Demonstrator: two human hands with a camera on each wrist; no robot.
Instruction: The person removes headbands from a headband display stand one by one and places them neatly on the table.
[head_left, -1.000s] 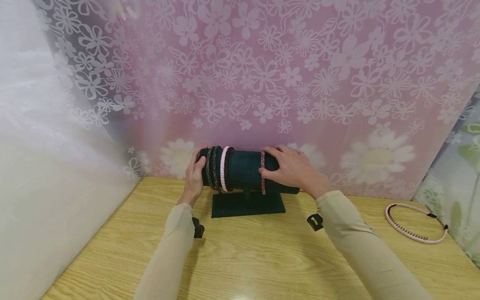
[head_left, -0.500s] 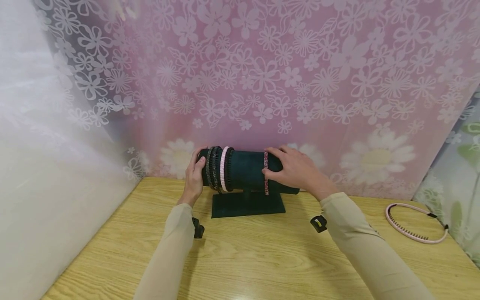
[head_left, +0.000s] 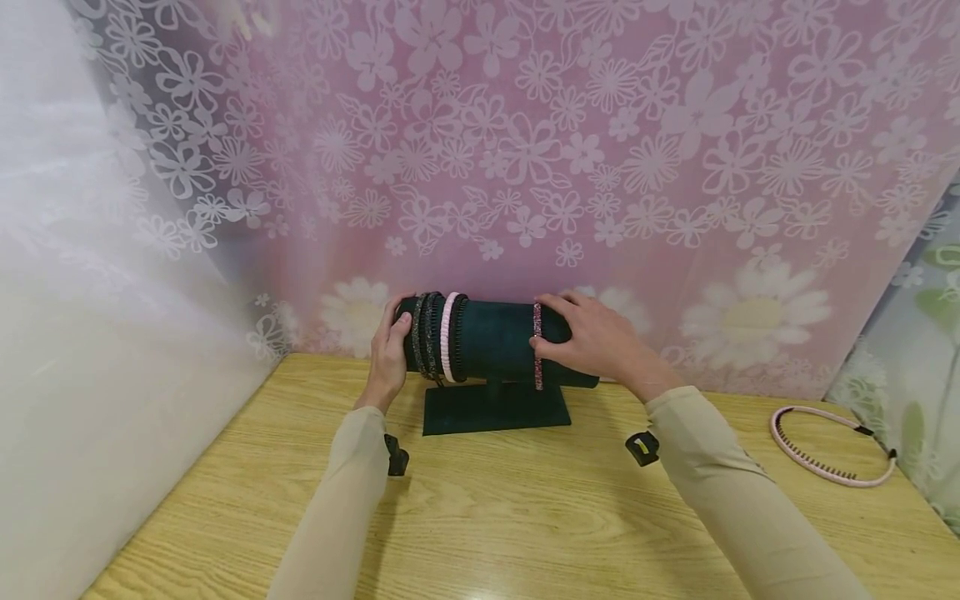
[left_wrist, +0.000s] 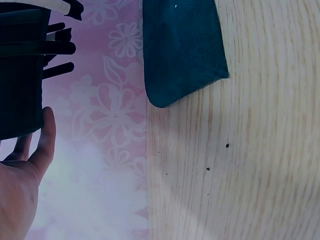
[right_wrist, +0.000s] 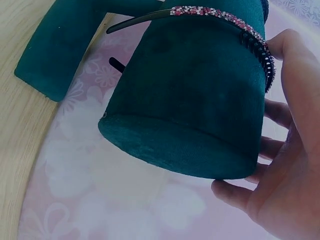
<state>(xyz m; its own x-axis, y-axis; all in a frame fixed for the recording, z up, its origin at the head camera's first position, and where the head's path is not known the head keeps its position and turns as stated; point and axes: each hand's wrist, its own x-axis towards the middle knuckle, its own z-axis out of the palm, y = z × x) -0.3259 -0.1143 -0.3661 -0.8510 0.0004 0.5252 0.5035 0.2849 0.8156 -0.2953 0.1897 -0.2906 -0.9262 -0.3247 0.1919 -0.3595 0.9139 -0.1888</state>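
Observation:
A dark green velvet headband display stand (head_left: 495, 333) has a horizontal roll on a flat base. My left hand (head_left: 386, 354) grips the roll's left end, thumb in front. Around the roll on that side sit two dark glittery headbands (head_left: 430, 337), a pale pink headband (head_left: 446, 337) and a black toothed band (head_left: 460, 342). Towards the right end, my right hand (head_left: 596, 337) pinches a pink glittery headband (head_left: 537, 367) between thumb and fingers. In the right wrist view this glittery headband (right_wrist: 220, 14) arches over the roll, its black tip sticking out past the underside.
Another pink headband (head_left: 855, 483) with inner teeth lies on the wooden table (head_left: 510, 517) at the right. A pink flowered curtain (head_left: 525, 167) hangs right behind the stand, and a white sheet (head_left: 112, 292) closes off the left side.
The right hand has slid the pink glittery headband a little to the right along the roll. My left hand and the stand have stayed in place.

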